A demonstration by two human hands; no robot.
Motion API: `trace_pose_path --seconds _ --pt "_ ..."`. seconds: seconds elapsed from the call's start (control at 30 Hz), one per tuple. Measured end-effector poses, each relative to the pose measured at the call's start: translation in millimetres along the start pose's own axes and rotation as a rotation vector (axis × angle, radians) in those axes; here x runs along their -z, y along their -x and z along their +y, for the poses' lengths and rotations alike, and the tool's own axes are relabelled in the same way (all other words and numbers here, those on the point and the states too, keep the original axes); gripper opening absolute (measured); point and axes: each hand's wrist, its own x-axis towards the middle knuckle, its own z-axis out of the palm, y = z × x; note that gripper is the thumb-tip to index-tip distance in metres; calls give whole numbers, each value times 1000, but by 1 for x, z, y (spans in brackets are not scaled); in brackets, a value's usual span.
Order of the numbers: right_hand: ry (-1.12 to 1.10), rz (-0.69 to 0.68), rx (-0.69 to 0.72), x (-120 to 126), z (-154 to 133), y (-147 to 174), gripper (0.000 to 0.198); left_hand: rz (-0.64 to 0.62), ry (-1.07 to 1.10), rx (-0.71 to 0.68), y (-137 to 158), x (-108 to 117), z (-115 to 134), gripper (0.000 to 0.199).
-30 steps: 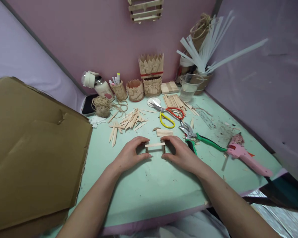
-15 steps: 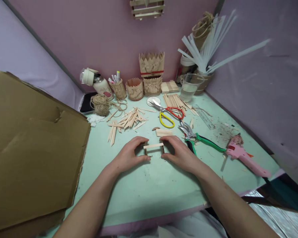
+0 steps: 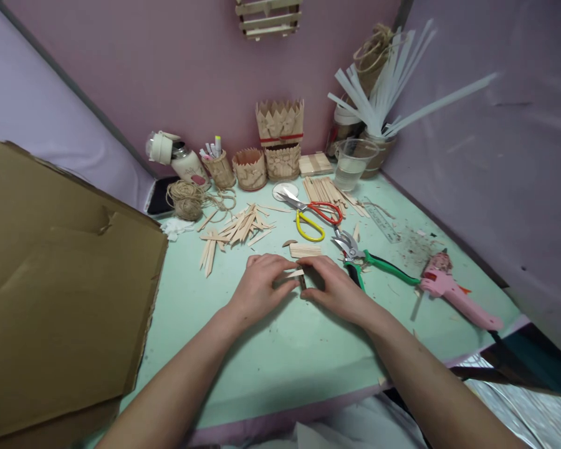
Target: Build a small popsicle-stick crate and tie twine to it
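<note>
– In the head view, what is just changing?
– The left hand (image 3: 262, 285) is now reaching much nearer to the right hand (image 3: 335, 284); half a second ago the two were standing apart, one at each end of the small piece of pale flat wooden strip and dark uprights (image 3: 295, 274).
– And how are the hands standing?
– The right hand is curling, thumb and forefinger slightly apart, and it seems to be holding the dark upright between them. The left hand is bending around the strip and hiding its left part, so I cannot tell how firmly it is gripping.
– Where is the piece?
– It is sitting between both hands, over the pale mint-green counter (image 3: 262, 374), just in front of the flat pale wooden slats (image 3: 305, 251).
– What is this meaning?
– In my judgement, the handling is now concentrating at the right end.
</note>
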Motion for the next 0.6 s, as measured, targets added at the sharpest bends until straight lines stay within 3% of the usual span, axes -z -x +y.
trace_pose_path --seconds 0.27,0.6 --pt "-4 25 3 -2 5 0 53 72 31 -34 -1 -5 0 9" --pt "5 29 -8 -2 5 -1 54 67 -11 -64 -2 -7 -4 13"
